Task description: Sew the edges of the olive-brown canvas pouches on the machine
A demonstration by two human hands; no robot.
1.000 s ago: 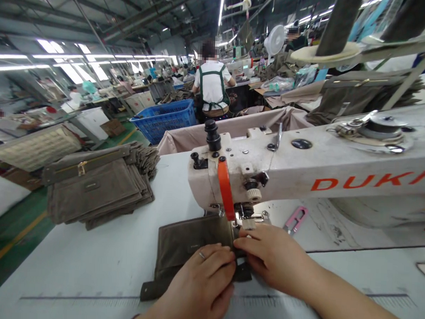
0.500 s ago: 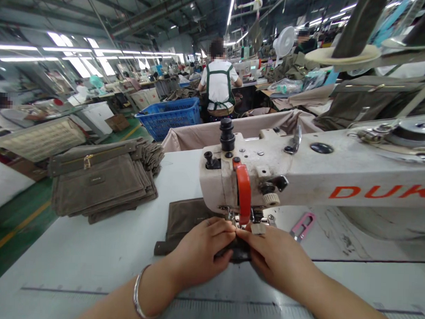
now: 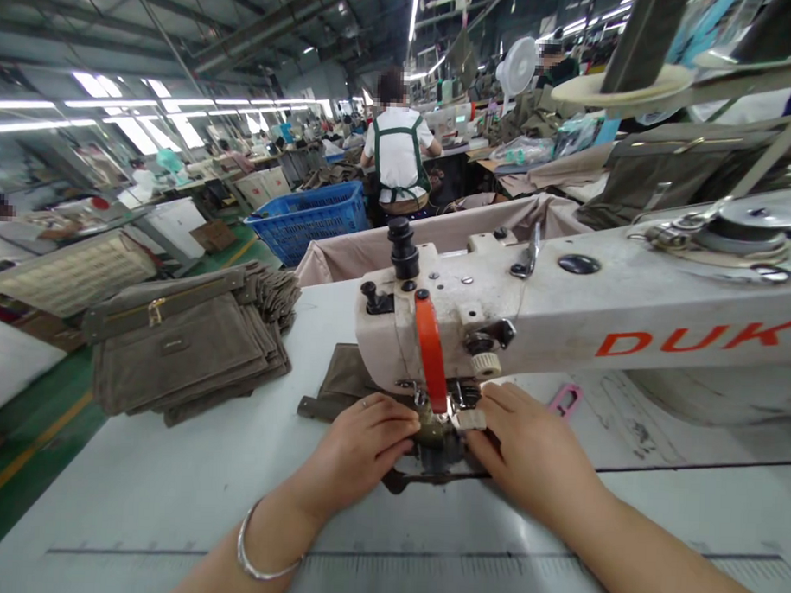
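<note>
A dark olive-brown fabric piece [image 3: 344, 371] lies turned at an angle under the head of the white sewing machine [image 3: 550, 315]. My left hand [image 3: 368, 443], wearing a silver bangle [image 3: 247, 551], pinches the fabric just left of the needle area, fingers close together. On the other side, my right hand [image 3: 526, 439] curls its fingers over the fabric beside the presser foot; beige tape [image 3: 470, 420] wraps one finger. An orange guard [image 3: 431, 350] stands in front of the needle, whose tip I cannot make out. Both thumbs are partly hidden.
Stacked brown fabric panels [image 3: 186, 350] with a zipper lie on the left of the table. Pink thread snips [image 3: 566, 399] rest right of my right hand. A blue basket [image 3: 307, 220] and a person [image 3: 397, 149] are beyond the table.
The fabric has turned under the machine head, its left end now angled. My hands have moved apart, the left leftward and the right up beside the presser foot. The view has shifted slightly.
</note>
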